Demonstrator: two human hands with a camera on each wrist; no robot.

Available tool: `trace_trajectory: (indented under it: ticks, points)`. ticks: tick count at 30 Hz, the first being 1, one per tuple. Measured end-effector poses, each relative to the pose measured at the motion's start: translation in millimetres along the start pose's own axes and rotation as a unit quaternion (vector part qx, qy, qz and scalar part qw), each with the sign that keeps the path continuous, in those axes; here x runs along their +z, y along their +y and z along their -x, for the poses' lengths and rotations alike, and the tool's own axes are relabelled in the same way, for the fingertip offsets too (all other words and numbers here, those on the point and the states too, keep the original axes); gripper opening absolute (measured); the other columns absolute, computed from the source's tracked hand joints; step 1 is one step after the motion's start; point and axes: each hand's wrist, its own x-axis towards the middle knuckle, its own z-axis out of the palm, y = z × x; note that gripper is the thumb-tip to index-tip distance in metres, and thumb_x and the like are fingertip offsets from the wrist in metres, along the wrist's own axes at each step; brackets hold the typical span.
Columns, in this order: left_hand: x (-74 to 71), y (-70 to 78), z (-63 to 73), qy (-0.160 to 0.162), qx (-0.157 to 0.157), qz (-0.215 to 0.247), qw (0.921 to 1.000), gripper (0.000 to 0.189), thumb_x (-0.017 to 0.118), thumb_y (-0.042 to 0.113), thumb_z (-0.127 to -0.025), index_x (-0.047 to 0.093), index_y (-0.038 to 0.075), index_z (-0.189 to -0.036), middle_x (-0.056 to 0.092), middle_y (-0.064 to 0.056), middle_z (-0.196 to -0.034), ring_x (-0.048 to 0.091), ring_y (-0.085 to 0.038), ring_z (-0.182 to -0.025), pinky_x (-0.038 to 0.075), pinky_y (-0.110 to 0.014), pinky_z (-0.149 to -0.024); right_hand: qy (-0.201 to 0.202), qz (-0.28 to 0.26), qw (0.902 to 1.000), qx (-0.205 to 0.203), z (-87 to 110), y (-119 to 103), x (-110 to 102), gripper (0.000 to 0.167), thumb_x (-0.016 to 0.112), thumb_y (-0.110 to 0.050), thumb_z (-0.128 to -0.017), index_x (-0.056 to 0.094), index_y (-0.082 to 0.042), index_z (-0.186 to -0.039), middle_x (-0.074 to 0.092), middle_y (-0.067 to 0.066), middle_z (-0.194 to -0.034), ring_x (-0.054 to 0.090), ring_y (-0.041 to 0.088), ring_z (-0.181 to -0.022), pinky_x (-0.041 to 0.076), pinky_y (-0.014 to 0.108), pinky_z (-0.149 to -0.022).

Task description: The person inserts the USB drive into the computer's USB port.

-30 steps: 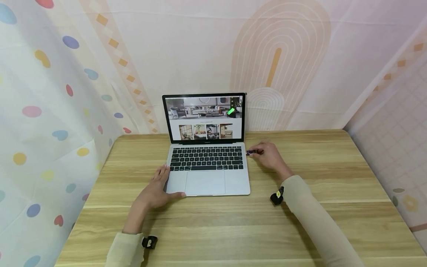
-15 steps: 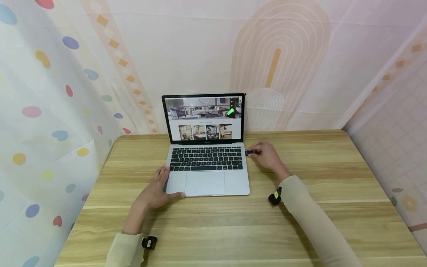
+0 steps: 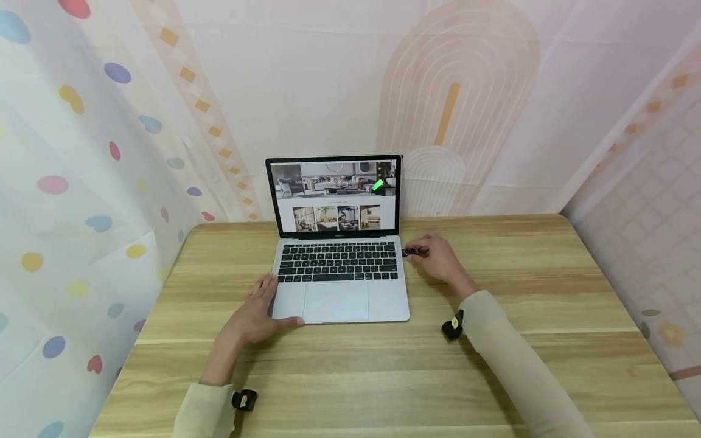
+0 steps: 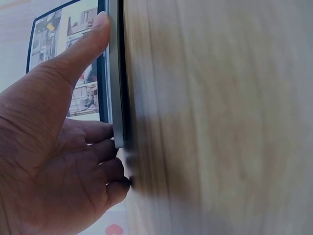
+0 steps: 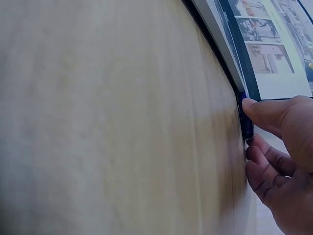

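An open silver laptop (image 3: 337,301) with black keys stands on the wooden table, its screen showing pictures of furnished rooms. My left hand (image 3: 254,313) rests at its front left corner, fingers along the left side and thumb on the front edge. At the laptop's right side, my right hand (image 3: 438,258) pinches a small dark USB flash drive (image 3: 410,251) between thumb and fingers. In the right wrist view the flash drive (image 5: 246,120) lines up with the laptop's side edge, low over the table, its near end right at that edge. Its plug end is hidden.
The wooden table (image 3: 350,377) runs back to a pale patterned cloth (image 3: 328,73) behind the laptop. More patterned cloth hangs along the left and right sides. Small black devices are strapped at both sleeve cuffs.
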Motion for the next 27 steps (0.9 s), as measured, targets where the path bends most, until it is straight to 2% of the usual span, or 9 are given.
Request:
trace_trajectory:
  ticks: [6, 11, 16, 20, 24, 27]
  points:
    - [1.2, -4.7, -1.7, 0.007, 0.005, 0.001, 1.0, 0.127, 0.075, 0.07, -0.079, 0.014, -0.003, -0.162, 0.007, -0.025, -0.171, 0.006, -0.046, -0.158, 0.022, -0.065, -0.124, -0.01, -0.003, 0.9999, 0.004, 5.7, -0.8, -3.0, 0.036, 0.073, -0.014, -0.094, 0.07, -0.003, -0.128, 0.065, 0.017, -0.113, 0.066, 0.033, -0.106, 0.057, 0.047, -0.096]
    - [-1.8, -4.9, -4.2, 0.016, 0.014, 0.015, 0.9997, 0.119, 0.074, 0.066, -0.083, 0.019, -0.003, -0.162, 0.009, -0.026, -0.171, 0.008, -0.049, -0.157, 0.021, -0.066, -0.124, -0.006, -0.006, 0.9999, 0.006, 14.2, 2.6, -9.2, 0.042, 0.072, -0.02, -0.096, 0.066, -0.004, -0.134, 0.065, 0.018, -0.121, 0.065, 0.034, -0.111, 0.056, 0.051, -0.099]
    - [-5.6, -5.8, -5.2, 0.039, 0.025, 0.033, 0.9984, 0.112, 0.073, 0.061, -0.087, 0.02, -0.004, -0.161, 0.009, -0.028, -0.17, 0.009, -0.051, -0.157, 0.019, -0.067, -0.124, 0.0, -0.003, 1.0, -0.007, 23.4, 6.4, -16.5, 0.046, 0.07, -0.025, -0.098, 0.062, -0.005, -0.139, 0.063, 0.02, -0.129, 0.063, 0.037, -0.114, 0.055, 0.054, -0.099]
    - [-8.1, -7.8, -5.9, 0.065, 0.038, 0.023, 0.9969, 0.109, 0.072, 0.059, -0.089, 0.019, -0.004, -0.161, 0.01, -0.03, -0.169, 0.009, -0.051, -0.156, 0.019, -0.066, -0.124, 0.005, 0.007, 1.0, -0.003, 34.1, 9.4, -24.5, 0.051, 0.068, -0.03, -0.1, 0.058, -0.008, -0.144, 0.057, 0.021, -0.143, 0.062, 0.042, -0.122, 0.052, 0.06, -0.103]
    - [-9.8, -8.6, -5.4, 0.083, 0.047, 0.013, 0.9954, 0.11, 0.069, 0.063, -0.09, 0.018, -0.004, -0.162, 0.01, -0.031, -0.169, 0.011, -0.054, -0.155, 0.022, -0.068, -0.122, 0.017, 0.014, 0.9997, -0.01, 46.2, 15.7, -32.4, 0.052, 0.068, -0.027, -0.1, 0.055, -0.007, -0.146, 0.051, 0.023, -0.151, 0.053, 0.048, -0.133, 0.043, 0.066, -0.111]
    - [-10.6, -10.9, -4.6, 0.09, 0.05, 0.0, 0.9946, 0.11, 0.065, 0.066, -0.091, 0.014, -0.001, -0.163, 0.008, -0.029, -0.17, 0.009, -0.053, -0.156, 0.019, -0.069, -0.123, 0.027, 0.022, 0.9989, -0.03, 53.8, 20.0, -37.6, 0.053, 0.068, -0.024, -0.1, 0.054, -0.004, -0.147, 0.049, 0.027, -0.152, 0.044, 0.052, -0.14, 0.035, 0.07, -0.114]
